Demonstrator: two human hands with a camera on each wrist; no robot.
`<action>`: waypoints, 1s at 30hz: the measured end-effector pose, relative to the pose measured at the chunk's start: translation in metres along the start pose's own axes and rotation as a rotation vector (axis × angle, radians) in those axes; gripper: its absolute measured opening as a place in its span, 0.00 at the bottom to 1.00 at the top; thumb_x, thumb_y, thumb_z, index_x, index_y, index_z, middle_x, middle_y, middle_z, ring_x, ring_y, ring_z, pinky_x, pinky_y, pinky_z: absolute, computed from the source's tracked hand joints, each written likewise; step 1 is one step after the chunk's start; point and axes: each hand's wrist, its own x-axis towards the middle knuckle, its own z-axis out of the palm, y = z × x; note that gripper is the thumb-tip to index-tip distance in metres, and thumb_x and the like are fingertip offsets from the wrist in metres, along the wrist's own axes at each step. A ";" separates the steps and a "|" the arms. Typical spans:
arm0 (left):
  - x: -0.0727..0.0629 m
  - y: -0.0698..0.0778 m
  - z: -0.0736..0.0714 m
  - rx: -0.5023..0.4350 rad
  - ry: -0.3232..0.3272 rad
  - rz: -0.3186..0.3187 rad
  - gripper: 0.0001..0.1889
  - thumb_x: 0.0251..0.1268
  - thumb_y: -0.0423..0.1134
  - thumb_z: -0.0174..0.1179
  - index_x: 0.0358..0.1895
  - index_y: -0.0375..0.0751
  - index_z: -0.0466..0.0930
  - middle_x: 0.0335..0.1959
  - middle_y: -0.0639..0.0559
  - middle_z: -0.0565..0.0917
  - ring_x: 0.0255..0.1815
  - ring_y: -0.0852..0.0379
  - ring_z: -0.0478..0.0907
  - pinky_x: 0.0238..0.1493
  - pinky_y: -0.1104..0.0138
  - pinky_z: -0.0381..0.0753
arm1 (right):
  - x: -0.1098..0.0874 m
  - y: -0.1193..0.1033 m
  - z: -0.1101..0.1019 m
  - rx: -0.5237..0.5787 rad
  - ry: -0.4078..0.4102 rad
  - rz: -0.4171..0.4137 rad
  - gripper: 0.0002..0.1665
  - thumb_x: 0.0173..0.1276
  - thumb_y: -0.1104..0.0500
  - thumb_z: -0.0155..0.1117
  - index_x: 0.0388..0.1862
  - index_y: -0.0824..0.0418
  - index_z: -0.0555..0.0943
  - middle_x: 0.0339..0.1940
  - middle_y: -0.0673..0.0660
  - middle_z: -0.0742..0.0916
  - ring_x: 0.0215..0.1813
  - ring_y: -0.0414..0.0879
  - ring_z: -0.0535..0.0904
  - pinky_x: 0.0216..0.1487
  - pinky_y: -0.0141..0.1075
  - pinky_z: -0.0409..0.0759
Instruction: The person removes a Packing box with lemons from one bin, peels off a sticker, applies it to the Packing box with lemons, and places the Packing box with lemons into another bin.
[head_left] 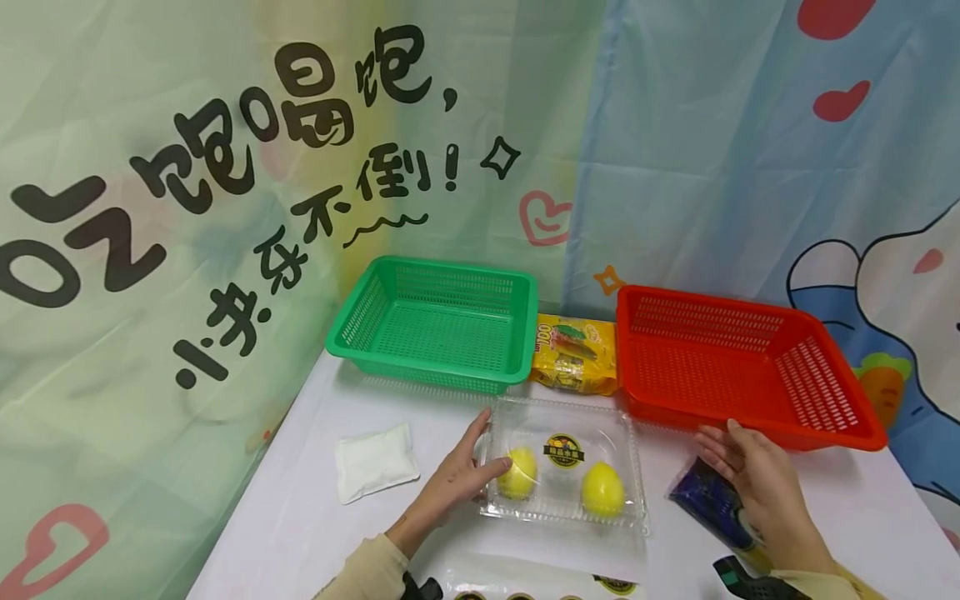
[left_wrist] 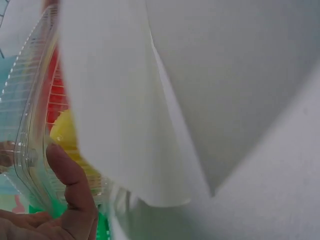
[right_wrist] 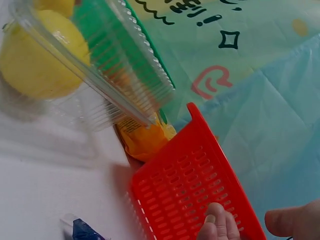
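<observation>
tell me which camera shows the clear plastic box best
The head view: it shows nearly the whole clear plastic box, its label and two yellow fruits. The left wrist view shows one side, partly behind a white sheet; the right wrist view crops it.

The left grip [head_left: 459, 473] holds a clear box [head_left: 553, 492] containing yellow fruits [head_left: 603, 490].

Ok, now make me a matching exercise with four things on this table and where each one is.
Things:
1. Red basket
2. Clear container
3. White pouch
4. Yellow packet

Places:
A. Held by the left hand
B. Between the green basket and another basket
C. Farthest right of these four
D. Farthest left of these four

Pairs: 1-C, 2-A, 3-D, 4-B
</observation>
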 end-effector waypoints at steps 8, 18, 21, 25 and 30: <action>0.001 0.000 0.000 -0.009 0.022 -0.041 0.44 0.66 0.51 0.63 0.82 0.62 0.51 0.81 0.39 0.57 0.25 0.56 0.73 0.24 0.66 0.76 | 0.002 -0.004 -0.004 0.213 0.004 0.027 0.17 0.68 0.46 0.67 0.50 0.52 0.79 0.40 0.49 0.92 0.44 0.43 0.90 0.47 0.35 0.86; 0.001 -0.001 0.002 -0.086 0.047 -0.033 0.41 0.66 0.46 0.63 0.81 0.61 0.55 0.82 0.42 0.55 0.20 0.59 0.66 0.22 0.67 0.72 | 0.005 -0.005 -0.003 0.186 0.051 0.032 0.13 0.67 0.46 0.69 0.44 0.52 0.85 0.37 0.49 0.92 0.41 0.42 0.90 0.45 0.33 0.86; 0.000 -0.001 0.003 -0.107 0.069 -0.032 0.41 0.66 0.44 0.64 0.80 0.62 0.56 0.82 0.43 0.56 0.22 0.59 0.69 0.21 0.67 0.72 | 0.006 -0.007 -0.004 0.179 0.053 0.040 0.12 0.67 0.47 0.69 0.43 0.52 0.85 0.37 0.49 0.92 0.41 0.42 0.90 0.44 0.33 0.87; -0.002 -0.001 0.005 -0.125 0.091 -0.023 0.41 0.66 0.42 0.64 0.80 0.62 0.56 0.81 0.42 0.58 0.22 0.59 0.70 0.19 0.68 0.71 | 0.005 -0.006 -0.004 0.184 0.058 0.047 0.12 0.67 0.47 0.69 0.43 0.51 0.85 0.36 0.49 0.92 0.41 0.42 0.90 0.45 0.33 0.86; -0.003 -0.001 0.006 -0.149 0.097 -0.013 0.41 0.65 0.40 0.64 0.80 0.61 0.57 0.80 0.41 0.60 0.19 0.61 0.64 0.18 0.69 0.71 | 0.005 -0.006 -0.004 0.189 0.063 0.061 0.11 0.67 0.47 0.69 0.43 0.51 0.85 0.37 0.48 0.92 0.41 0.42 0.90 0.45 0.33 0.86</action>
